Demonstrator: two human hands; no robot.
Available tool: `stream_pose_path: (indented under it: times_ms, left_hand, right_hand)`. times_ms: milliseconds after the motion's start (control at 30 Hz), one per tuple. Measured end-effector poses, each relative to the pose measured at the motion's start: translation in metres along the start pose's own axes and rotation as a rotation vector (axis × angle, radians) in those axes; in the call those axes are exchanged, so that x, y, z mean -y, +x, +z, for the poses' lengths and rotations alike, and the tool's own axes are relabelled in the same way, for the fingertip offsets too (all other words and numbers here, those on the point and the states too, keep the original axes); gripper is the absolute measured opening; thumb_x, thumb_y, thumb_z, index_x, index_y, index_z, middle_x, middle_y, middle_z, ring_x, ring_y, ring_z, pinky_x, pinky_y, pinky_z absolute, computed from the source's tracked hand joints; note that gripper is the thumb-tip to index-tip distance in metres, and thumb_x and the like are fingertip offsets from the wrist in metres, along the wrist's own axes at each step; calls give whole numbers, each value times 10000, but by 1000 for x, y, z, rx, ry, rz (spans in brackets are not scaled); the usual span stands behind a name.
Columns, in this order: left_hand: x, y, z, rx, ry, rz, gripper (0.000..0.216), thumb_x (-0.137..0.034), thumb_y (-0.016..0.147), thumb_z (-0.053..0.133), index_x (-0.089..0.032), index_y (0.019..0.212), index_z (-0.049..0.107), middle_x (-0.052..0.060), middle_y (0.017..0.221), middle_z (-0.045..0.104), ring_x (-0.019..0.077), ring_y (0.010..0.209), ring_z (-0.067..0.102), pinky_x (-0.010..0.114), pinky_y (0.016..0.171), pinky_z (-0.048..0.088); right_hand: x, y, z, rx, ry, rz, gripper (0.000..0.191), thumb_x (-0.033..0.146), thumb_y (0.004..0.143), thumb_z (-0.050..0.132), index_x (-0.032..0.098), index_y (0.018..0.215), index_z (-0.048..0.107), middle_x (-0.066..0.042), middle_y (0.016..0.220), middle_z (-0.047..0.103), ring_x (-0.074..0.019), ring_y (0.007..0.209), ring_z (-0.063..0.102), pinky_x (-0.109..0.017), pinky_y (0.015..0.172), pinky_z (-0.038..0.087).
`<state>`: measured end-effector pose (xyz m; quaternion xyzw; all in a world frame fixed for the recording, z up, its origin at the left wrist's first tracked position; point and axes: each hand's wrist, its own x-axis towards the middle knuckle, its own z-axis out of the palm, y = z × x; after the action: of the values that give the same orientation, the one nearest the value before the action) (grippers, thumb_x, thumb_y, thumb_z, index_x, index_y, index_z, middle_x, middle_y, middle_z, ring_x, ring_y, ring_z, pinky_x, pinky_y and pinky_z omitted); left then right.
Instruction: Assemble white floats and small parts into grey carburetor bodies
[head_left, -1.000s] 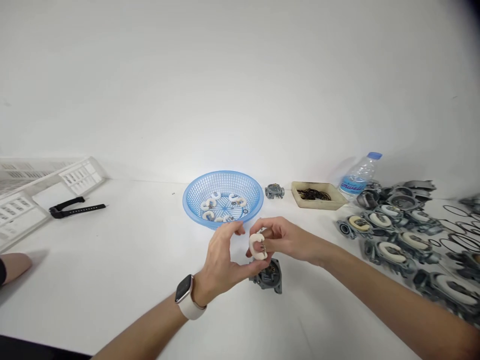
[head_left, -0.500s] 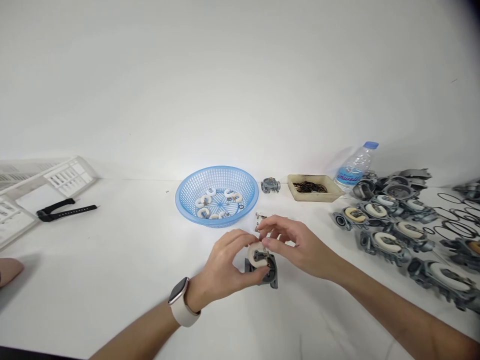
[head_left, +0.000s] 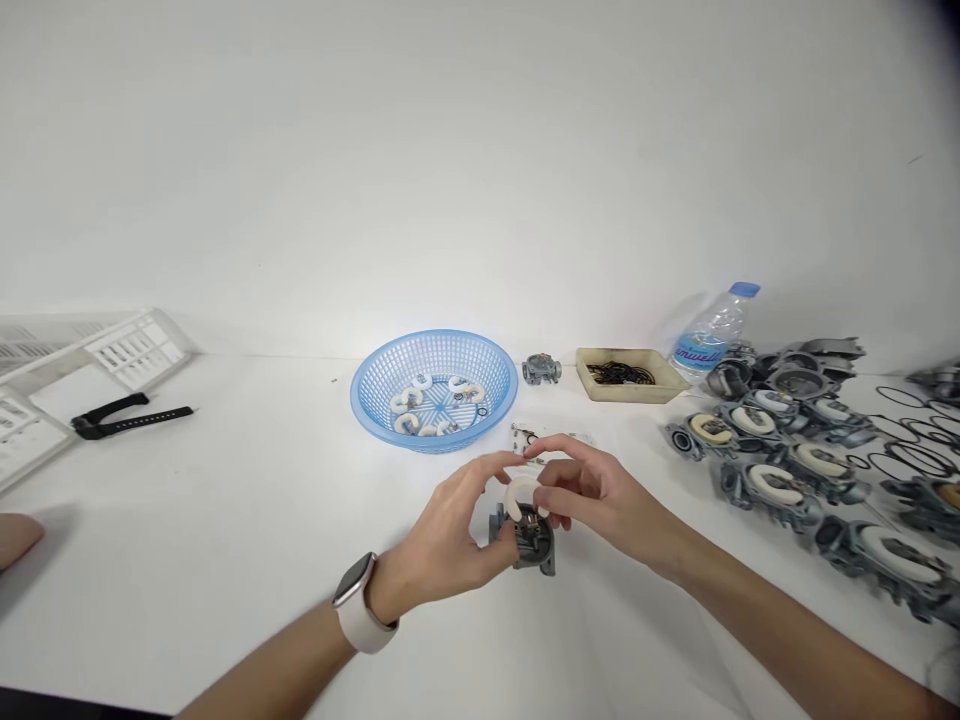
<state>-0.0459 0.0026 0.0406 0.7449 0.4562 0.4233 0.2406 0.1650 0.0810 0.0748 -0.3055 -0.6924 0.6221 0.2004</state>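
Observation:
A grey metal carburetor body (head_left: 534,550) rests on the white table in front of me, its open bowl side facing up. My left hand (head_left: 461,525) is curved round its left side, with the thumb against the body and the index finger arched above. Between the thumb and fingers of my right hand (head_left: 592,495) is a white C-shaped carburetor float (head_left: 519,492), held tilted over the open body. The float's lower end and the small metal parts under it are partly hidden by my fingers.
A blue plastic basket (head_left: 360,400) holds several white floats. Beyond my hands lie small metal parts (head_left: 523,436), another carburetor (head_left: 541,369), a tray (head_left: 637,393) of black rings and a water bottle (head_left: 705,335). Several carburetors (head_left: 776,490) crowd the right; a black watch (head_left: 112,420) lies left.
The float has tipped and turned, its opening now facing down toward the body. My left fingers have come off it, and my right fingers have moved down onto its right side.

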Motion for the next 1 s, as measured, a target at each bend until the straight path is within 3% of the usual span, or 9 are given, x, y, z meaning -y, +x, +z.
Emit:
stream_pose_path:
  times_ms: [133, 233, 367, 467, 533, 600, 700, 800, 1000]
  left_hand:
    - [3, 6, -15, 294, 0, -118, 852, -175, 711, 722, -303, 1472, 363, 86, 1396, 569, 294, 1230, 572, 443, 1007, 493]
    - [1, 9, -23, 418, 20, -172, 886, -251, 731, 754, -339, 1507, 336, 54, 1212, 663, 264, 1059, 655, 408, 927, 519]
    - [0, 8, -26, 382, 208, -195, 962, -523, 682, 828, -368, 1509, 363, -17, 899, 669, 210, 741, 649, 311, 689, 490]
    - [3, 6, -23, 326, 276, -118, 962, -595, 632, 849, -334, 1467, 449, 16, 992, 662, 228, 823, 656, 300, 692, 480]
    - [6, 7, -20, 332, 266, -97, 814, -587, 635, 856, -304, 1343, 570, 38, 1085, 661, 246, 903, 656, 314, 733, 489]
    - [8, 8, -16, 367, 209, -133, 656, -556, 645, 863, -266, 1191, 644, 25, 1015, 682, 231, 850, 653, 304, 696, 480]
    - [8, 8, -11, 402, 64, -190, 508, -401, 697, 842, -234, 1135, 645, -10, 866, 682, 171, 700, 619, 267, 610, 452]
    - [10, 8, -10, 390, -11, -205, 517, -283, 691, 801, -219, 1168, 612, -20, 835, 653, 147, 665, 585, 251, 586, 445]
    - [19, 8, -19, 425, -87, -248, 492, -292, 711, 816, -226, 1153, 609, -1, 950, 675, 159, 772, 605, 258, 643, 463]
  right_hand:
    - [-13, -10, -2, -131, -90, -24, 337, 468, 936, 658, 244, 1187, 681, 4, 813, 596, -169, 774, 570, -333, 753, 481]
    - [-21, -20, -8, -198, -158, 8, 377, 521, 935, 640, 240, 1182, 685, -11, 839, 613, -181, 781, 575, -351, 774, 484]
    - [-27, -29, -16, -240, -186, 43, 433, 564, 915, 644, 227, 1185, 672, -33, 848, 650, -199, 765, 591, -374, 766, 492]
    - [-28, -32, -16, -213, -182, 44, 420, 554, 926, 638, 220, 1178, 674, -40, 849, 667, -202, 773, 595, -377, 771, 496]
    - [-27, -30, -13, -177, -171, 32, 395, 533, 937, 635, 220, 1174, 685, -35, 851, 663, -196, 779, 596, -367, 768, 500]
    - [-24, -25, -10, -138, -168, 13, 373, 515, 951, 623, 222, 1170, 696, -35, 874, 669, -194, 796, 604, -356, 763, 503]
    - [-15, -13, -6, -75, -190, -21, 341, 486, 975, 599, 223, 1164, 705, -47, 954, 704, -203, 867, 629, -351, 787, 506]
    - [0, 2, -3, 34, -274, -78, 300, 451, 996, 580, 236, 1162, 707, -44, 1026, 724, -210, 930, 648, -346, 817, 503]
    - [16, 20, 7, 189, -566, -213, 225, 299, 1008, 550, 272, 1067, 765, -7, 973, 749, -206, 939, 642, -345, 866, 467]
